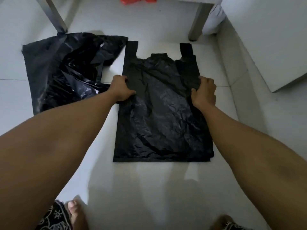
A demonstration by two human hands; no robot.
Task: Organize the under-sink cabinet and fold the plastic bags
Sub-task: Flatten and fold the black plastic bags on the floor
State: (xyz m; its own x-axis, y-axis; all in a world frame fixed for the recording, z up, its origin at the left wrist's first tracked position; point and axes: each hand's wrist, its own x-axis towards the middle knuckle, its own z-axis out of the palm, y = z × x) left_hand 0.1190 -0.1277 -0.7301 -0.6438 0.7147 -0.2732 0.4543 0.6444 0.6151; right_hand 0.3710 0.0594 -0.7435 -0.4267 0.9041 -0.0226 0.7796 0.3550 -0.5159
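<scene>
Flat bag (163, 110) and crumpled bags (66, 72) black; floor (149, 188) white; garment (54, 218) black with pale print; red item (137, 0).

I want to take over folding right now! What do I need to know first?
Left hand: gripping the left edge of the flat black bag.
Right hand: gripping its right edge.
That bag lies spread flat on the white floor, handles pointing away from you.
A crumpled pile of black bags sits to its left, beside a metal table leg.
Done: one bag smoothed out.
Left: fold this bag, then probably the pile. The cabinet isn't in view.
</scene>
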